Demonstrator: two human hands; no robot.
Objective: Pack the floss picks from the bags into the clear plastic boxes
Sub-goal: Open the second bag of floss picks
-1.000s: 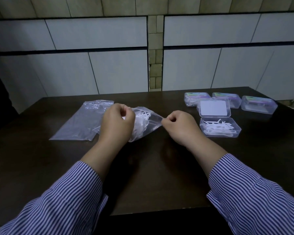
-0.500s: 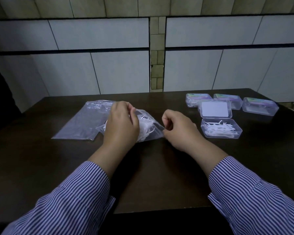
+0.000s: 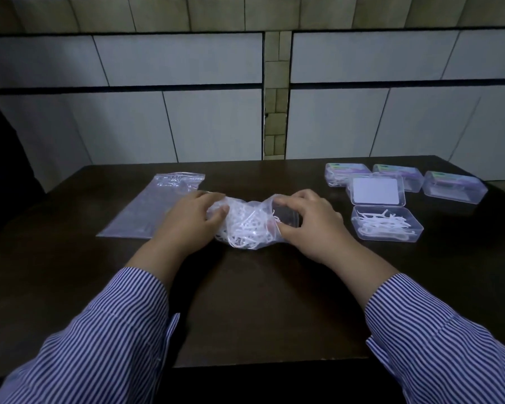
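Note:
A clear plastic bag of white floss picks [image 3: 247,225] lies on the dark table [image 3: 260,301] between my hands. My left hand [image 3: 191,221] grips its left end, fingers curled into the plastic. My right hand [image 3: 309,223] holds the bag's right end, where the mouth gapes between thumb and fingers. To the right stands an open clear box [image 3: 387,224] with several floss picks in it, its lid [image 3: 375,191] hinged back behind it.
An empty flat zip bag [image 3: 155,205] lies on the table to the left. Three closed clear boxes [image 3: 344,173] [image 3: 400,174] [image 3: 454,186] sit in a row at the back right. A tiled wall rises behind the table.
My right hand moved in from pinching the bag's corner to holding its open mouth. The bag has bunched up between both hands and its mouth is now pulled apart.

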